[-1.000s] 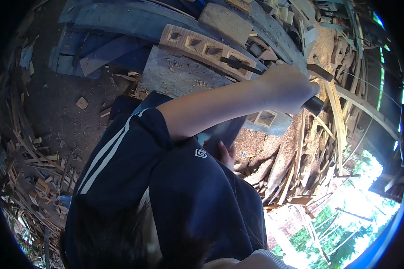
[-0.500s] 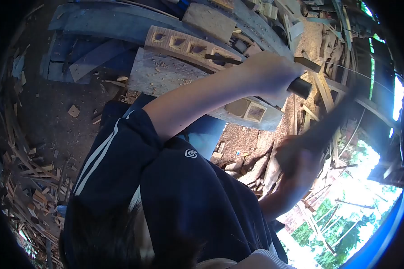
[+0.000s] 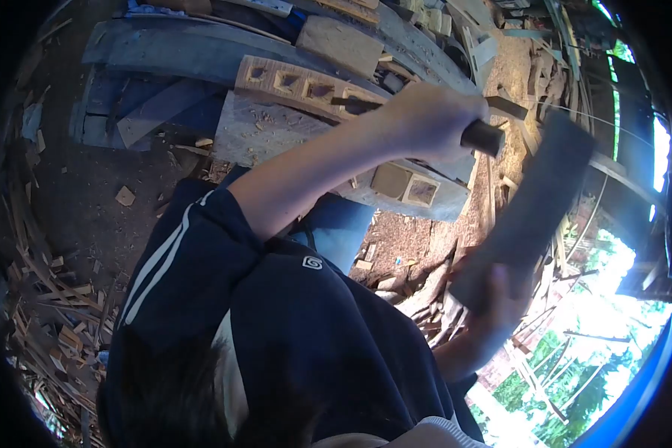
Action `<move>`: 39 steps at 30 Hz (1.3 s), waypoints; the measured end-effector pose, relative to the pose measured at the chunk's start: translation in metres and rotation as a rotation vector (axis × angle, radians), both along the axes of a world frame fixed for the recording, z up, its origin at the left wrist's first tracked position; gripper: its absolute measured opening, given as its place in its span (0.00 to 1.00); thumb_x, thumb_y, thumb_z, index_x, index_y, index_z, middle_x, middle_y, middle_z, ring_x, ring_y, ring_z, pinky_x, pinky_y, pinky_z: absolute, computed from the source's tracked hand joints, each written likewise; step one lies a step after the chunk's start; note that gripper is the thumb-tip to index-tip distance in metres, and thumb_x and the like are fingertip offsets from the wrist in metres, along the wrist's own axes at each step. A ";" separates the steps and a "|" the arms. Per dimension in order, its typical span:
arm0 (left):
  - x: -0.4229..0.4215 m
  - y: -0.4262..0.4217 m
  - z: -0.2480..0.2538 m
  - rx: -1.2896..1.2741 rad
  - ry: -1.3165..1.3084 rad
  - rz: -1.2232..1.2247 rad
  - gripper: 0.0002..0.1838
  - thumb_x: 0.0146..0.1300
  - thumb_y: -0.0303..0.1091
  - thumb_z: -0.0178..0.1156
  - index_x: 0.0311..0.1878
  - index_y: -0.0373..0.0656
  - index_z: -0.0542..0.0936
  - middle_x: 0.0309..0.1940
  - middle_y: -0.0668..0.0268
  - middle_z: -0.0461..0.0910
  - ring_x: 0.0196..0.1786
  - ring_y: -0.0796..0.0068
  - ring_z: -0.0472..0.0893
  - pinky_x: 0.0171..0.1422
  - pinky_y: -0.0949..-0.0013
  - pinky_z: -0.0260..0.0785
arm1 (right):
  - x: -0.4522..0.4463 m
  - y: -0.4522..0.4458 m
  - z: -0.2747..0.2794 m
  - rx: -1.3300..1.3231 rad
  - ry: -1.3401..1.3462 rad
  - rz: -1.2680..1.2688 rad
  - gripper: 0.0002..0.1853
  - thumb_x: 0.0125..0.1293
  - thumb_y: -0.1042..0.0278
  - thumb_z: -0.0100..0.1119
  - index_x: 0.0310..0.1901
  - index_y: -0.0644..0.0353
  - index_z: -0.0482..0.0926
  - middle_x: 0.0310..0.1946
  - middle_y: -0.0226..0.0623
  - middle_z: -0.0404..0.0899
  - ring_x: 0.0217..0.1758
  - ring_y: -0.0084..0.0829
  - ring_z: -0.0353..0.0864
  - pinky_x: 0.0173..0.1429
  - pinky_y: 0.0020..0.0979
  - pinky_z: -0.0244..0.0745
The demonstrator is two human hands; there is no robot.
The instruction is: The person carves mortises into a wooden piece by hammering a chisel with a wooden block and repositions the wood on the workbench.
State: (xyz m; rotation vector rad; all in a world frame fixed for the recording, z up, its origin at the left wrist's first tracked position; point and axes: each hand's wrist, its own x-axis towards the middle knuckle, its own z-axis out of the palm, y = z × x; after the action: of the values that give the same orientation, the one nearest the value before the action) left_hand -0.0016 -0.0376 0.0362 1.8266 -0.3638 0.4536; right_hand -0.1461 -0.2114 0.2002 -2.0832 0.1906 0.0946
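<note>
A grey, chip-strewn tabletop [image 3: 250,138] runs from 11 o'clock towards 2 o'clock, with sawdust-covered ground [image 3: 403,237] beyond its lower edge. The workshop floor [image 3: 119,239] is dark and bare-looking at 9 o'clock, heaped with wood scraps [image 3: 71,340] at 8 o'clock, and sunlight floods an opening [image 3: 582,358] onto foliage at 4 o'clock. One mortised timber [image 3: 304,88] lies on the tabletop at 12 o'clock; four square holes show in it, and one more square hole [image 3: 421,191] shows in wood at 2 o'clock. Two hands are in view. The left hand [image 3: 434,119], between 1 and 2 o'clock, has its fingers curled tightly round one chisel [image 3: 484,139], whose dark blade reaches over the timber's fourth hole. The right hand [image 3: 503,299], at 4 o'clock, grips the lower end of one dark wooden block [image 3: 529,213], raised at a tilt at 3 o'clock, apart from the chisel.
</note>
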 end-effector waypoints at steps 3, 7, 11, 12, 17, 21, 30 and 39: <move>-0.001 0.007 0.006 -0.016 0.029 -0.020 0.12 0.53 0.41 0.66 0.39 0.50 0.79 0.25 0.61 0.82 0.31 0.56 0.85 0.37 0.54 0.75 | 0.000 -0.029 0.029 0.064 -0.350 -0.141 0.24 0.69 0.60 0.53 0.60 0.69 0.70 0.45 0.49 0.80 0.47 0.38 0.82 0.43 0.39 0.83; -0.003 -0.003 -0.001 0.044 0.007 -0.012 0.12 0.52 0.41 0.68 0.35 0.48 0.77 0.22 0.61 0.80 0.28 0.54 0.83 0.32 0.56 0.74 | 0.023 -0.083 -0.053 -0.522 -0.796 0.102 0.24 0.73 0.55 0.49 0.61 0.65 0.73 0.49 0.44 0.79 0.48 0.31 0.80 0.54 0.37 0.77; -0.002 -0.007 0.002 0.088 0.050 -0.035 0.13 0.51 0.41 0.68 0.36 0.48 0.77 0.22 0.60 0.80 0.28 0.54 0.84 0.32 0.55 0.74 | 0.016 -0.014 -0.028 -0.296 -0.088 -0.088 0.36 0.62 0.55 0.66 0.66 0.67 0.66 0.53 0.51 0.79 0.58 0.38 0.80 0.60 0.36 0.75; -0.004 -0.005 0.003 0.089 0.074 -0.054 0.14 0.53 0.41 0.67 0.41 0.50 0.78 0.26 0.61 0.82 0.31 0.56 0.85 0.36 0.54 0.75 | 0.012 -0.020 -0.011 -0.083 -0.054 -0.158 0.36 0.61 0.54 0.66 0.65 0.66 0.66 0.49 0.52 0.81 0.54 0.38 0.82 0.56 0.36 0.78; 0.000 -0.008 0.002 0.151 0.154 -0.061 0.17 0.54 0.42 0.66 0.47 0.54 0.79 0.30 0.62 0.85 0.34 0.59 0.86 0.39 0.52 0.75 | 0.031 -0.033 -0.017 -0.065 -0.744 -0.262 0.29 0.66 0.56 0.55 0.60 0.73 0.69 0.42 0.52 0.80 0.42 0.38 0.82 0.47 0.36 0.81; 0.002 -0.017 -0.005 0.119 0.068 -0.078 0.15 0.52 0.41 0.67 0.43 0.51 0.79 0.27 0.61 0.83 0.32 0.56 0.85 0.37 0.52 0.74 | 0.012 -0.015 -0.057 -0.410 -0.243 0.011 0.28 0.66 0.71 0.60 0.66 0.68 0.64 0.44 0.51 0.81 0.40 0.37 0.85 0.44 0.34 0.82; 0.005 -0.014 -0.001 0.106 0.119 -0.062 0.13 0.50 0.36 0.69 0.36 0.45 0.78 0.24 0.57 0.81 0.31 0.51 0.84 0.38 0.53 0.76 | 0.029 -0.033 -0.028 0.037 -0.601 -0.345 0.31 0.71 0.53 0.51 0.64 0.73 0.66 0.48 0.56 0.78 0.47 0.44 0.83 0.52 0.42 0.81; 0.006 -0.022 -0.012 0.167 0.025 0.004 0.13 0.50 0.37 0.69 0.37 0.45 0.78 0.25 0.58 0.81 0.33 0.49 0.83 0.39 0.51 0.77 | 0.029 -0.050 -0.027 0.112 -0.803 -0.248 0.26 0.72 0.57 0.51 0.57 0.77 0.68 0.43 0.55 0.81 0.47 0.44 0.84 0.55 0.36 0.82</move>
State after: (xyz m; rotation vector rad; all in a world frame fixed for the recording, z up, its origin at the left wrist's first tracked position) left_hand 0.0040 -0.0594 0.0238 1.9933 -0.3912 0.4131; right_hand -0.1167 -0.2613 0.1728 -1.8167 -0.0515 -0.8463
